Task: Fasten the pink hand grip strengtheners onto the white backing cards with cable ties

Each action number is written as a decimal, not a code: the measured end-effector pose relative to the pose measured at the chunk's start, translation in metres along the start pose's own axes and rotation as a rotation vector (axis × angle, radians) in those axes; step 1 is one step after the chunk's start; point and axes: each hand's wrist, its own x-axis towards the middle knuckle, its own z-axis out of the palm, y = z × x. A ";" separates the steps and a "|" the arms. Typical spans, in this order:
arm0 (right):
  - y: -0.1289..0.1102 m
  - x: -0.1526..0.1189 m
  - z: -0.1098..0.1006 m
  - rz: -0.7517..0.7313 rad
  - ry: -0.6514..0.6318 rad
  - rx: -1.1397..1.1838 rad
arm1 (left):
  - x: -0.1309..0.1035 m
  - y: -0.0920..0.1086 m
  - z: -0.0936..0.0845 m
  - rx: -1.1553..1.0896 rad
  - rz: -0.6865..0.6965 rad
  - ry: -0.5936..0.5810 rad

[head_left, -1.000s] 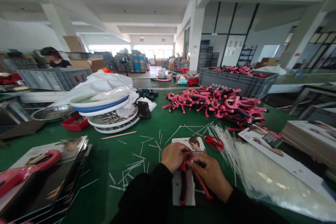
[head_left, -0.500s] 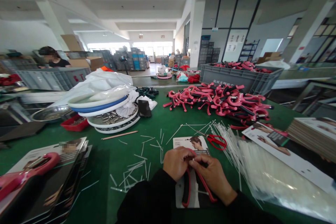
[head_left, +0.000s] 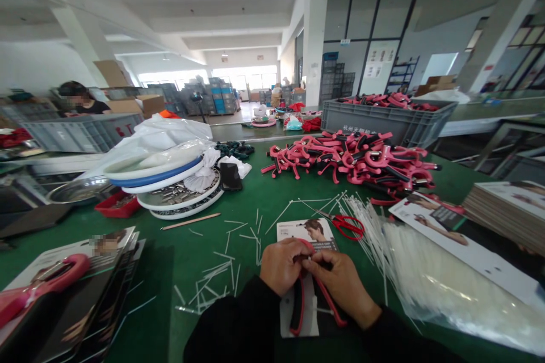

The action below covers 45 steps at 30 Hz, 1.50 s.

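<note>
Green surface underneath everything at work. At its far edge, right of middle, a gray crate full of pink grips. Just nearer, a loose pile of pink-and-black grips. Toward the left edge, a stack of round trays with small metal parts inside, and a red dish beside it. Along the right edge, a thick stack of cards and a clear bag of white ties, some spilling out. At the near left corner, more cards with a grip on top.

Near the middle of the near edge, one printed card lying flat, and on it a single hand grip, handles pointing toward that edge. Around its top end, the curled fingers of the left hand. At the same end, the right hand, thumb and forefinger pinched narrow by a tiny white bit; impossible to tell exactly what between them. Just beyond, red-handled scissors. Farther left, a pencil and scattered tie scraps.
</note>
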 end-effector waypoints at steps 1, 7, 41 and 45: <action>0.000 0.001 0.000 0.003 -0.004 -0.003 | 0.000 -0.001 0.000 -0.008 0.000 0.001; -0.003 0.007 -0.001 0.015 -0.040 -0.023 | -0.001 -0.006 -0.006 -0.073 0.008 -0.053; -0.002 -0.009 -0.018 -0.559 -0.177 -0.462 | -0.058 0.030 -0.016 0.126 0.020 0.011; -0.003 -0.011 -0.018 -0.618 -0.134 -0.412 | -0.063 0.026 -0.018 0.181 -0.118 -0.116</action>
